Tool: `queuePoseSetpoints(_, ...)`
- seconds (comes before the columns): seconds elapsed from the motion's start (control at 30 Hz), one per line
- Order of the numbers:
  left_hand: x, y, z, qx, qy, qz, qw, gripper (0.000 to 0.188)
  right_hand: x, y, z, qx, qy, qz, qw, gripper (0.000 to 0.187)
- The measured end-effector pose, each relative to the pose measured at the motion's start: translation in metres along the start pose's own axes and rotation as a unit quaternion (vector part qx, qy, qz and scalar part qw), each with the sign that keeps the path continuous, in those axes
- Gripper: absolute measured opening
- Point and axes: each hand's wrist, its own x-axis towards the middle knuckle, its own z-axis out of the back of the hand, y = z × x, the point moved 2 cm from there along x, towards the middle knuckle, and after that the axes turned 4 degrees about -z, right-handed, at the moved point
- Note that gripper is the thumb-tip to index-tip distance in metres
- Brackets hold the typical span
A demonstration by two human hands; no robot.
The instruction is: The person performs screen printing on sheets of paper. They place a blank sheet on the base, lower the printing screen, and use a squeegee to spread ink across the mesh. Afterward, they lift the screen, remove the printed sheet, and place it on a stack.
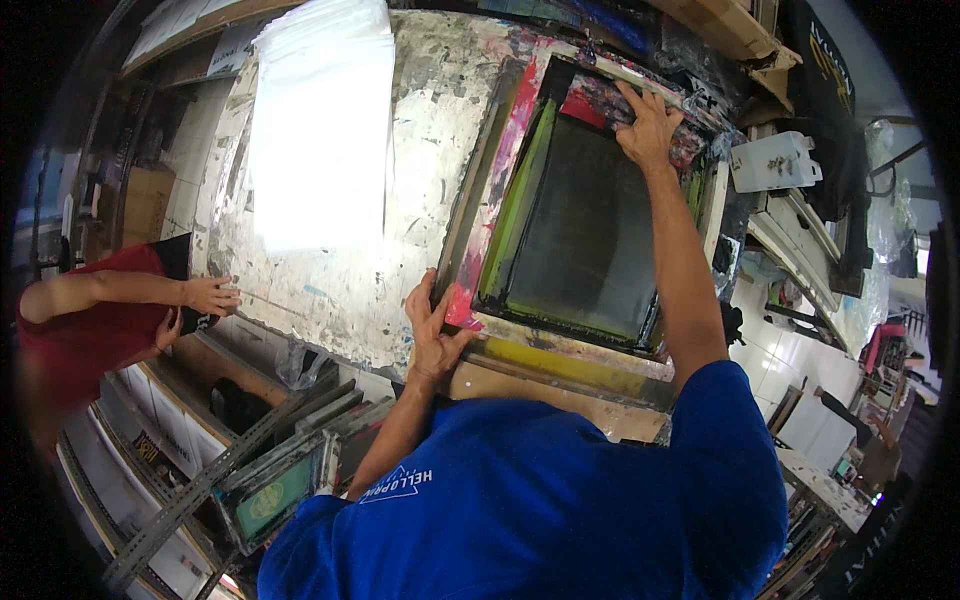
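Note:
A screen printing frame lies on the paint-stained table, its rails smeared with pink, white and black ink. Dark mesh fills its middle, edged in yellow-green. At its near left corner, my left hand has the thumb on the near rail and the fingers along the left side. My right hand reaches across to the far end, gripping the inky rail with fingers spread over it. Red and dark ink lies on the screen beside those fingers. The undersides of both grips are hidden.
White sheets lie stacked on the table to the left. Another person's hand rests at the table's left edge. A whitish plastic container stands beyond the right side. Several stored screens stand at lower left. Cardboard lies at the far right.

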Motion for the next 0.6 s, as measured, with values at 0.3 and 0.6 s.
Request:
queuePoseSetpoints(0.3,0.001,0.000,0.000,-0.010,-0.012,-0.011,1.000,0.082,0.064,-0.029,0.002,0.050,0.055,0.009,0.997,0.061)
queuePoseSetpoints(0.6,0.002,-0.003,0.001,-0.034,0.010,0.005,0.999,0.084,0.031,-0.042,0.053,0.313,0.062,-0.133,0.938,0.061)
